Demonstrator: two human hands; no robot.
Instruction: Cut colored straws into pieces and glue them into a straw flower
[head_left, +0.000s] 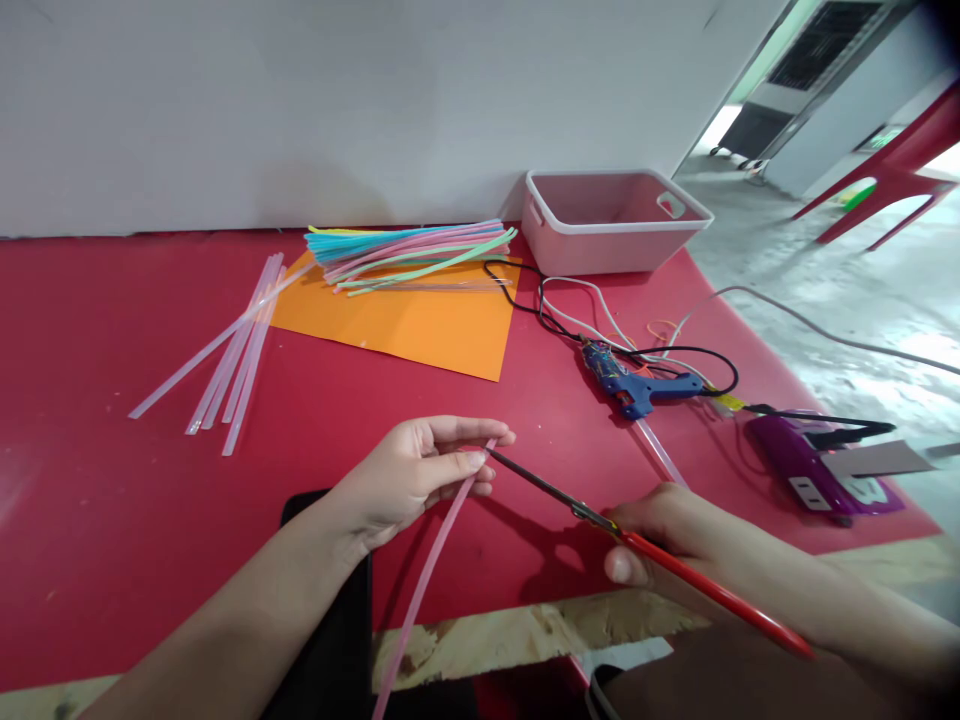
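Observation:
My left hand (420, 470) is closed over the table's near part, pinching a pink pipe cleaner (431, 560) near its upper end between thumb and fingers. The rest of the pipe cleaner hangs down past the front edge. In my right hand (667, 540) is a pair of red-handled scissors (555, 492), seen edge-on. Their dark tips meet the pipe cleaner right by my left fingertips; whether the blades are apart cannot be made out.
Pipe cleaners (405, 255) in several colours lie on an orange sheet (450, 345). Translucent glue sticks (240, 350) are at left. A blue glue gun (637, 390), tangled cords, a pink basket (600, 250) and a purple power strip (817, 470) occupy the right. A dark flat object (330, 620) lies under my left forearm.

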